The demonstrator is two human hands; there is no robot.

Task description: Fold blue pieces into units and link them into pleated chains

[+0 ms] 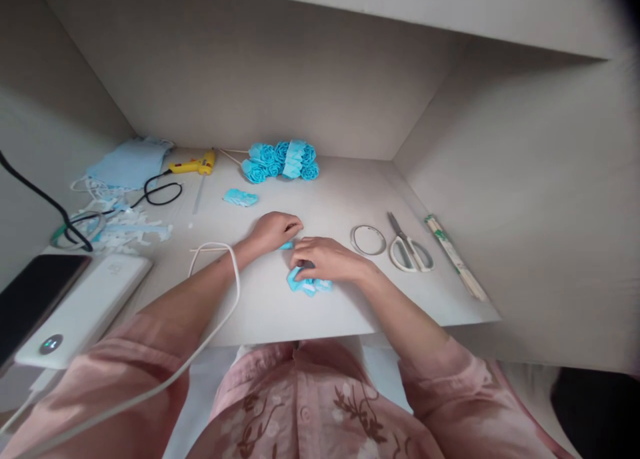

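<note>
My right hand point(327, 258) is closed on a crumpled, pleated light-blue strip point(309, 285) lying on the table, its fingers bent over the strip's upper part. Just ahead and to the left, my left hand point(273, 232) has its fingers pinched together; what they hold, if anything, is hidden. A small blue bit point(287, 245) shows between the two hands. One thin wooden stick point(207, 250) pokes out on the left of my left forearm, its other end out of sight. Farther back lies another folded blue piece point(241, 197).
Blue rosettes on sticks point(275, 160) lie at the back. A yellow glue gun point(193, 164), face masks point(130, 166) and white scraps point(130, 229) are left. Scissors point(407, 246), a wire ring point(369, 240) and packaged sticks point(455, 258) are right. A white cable point(235, 312) crosses my left forearm.
</note>
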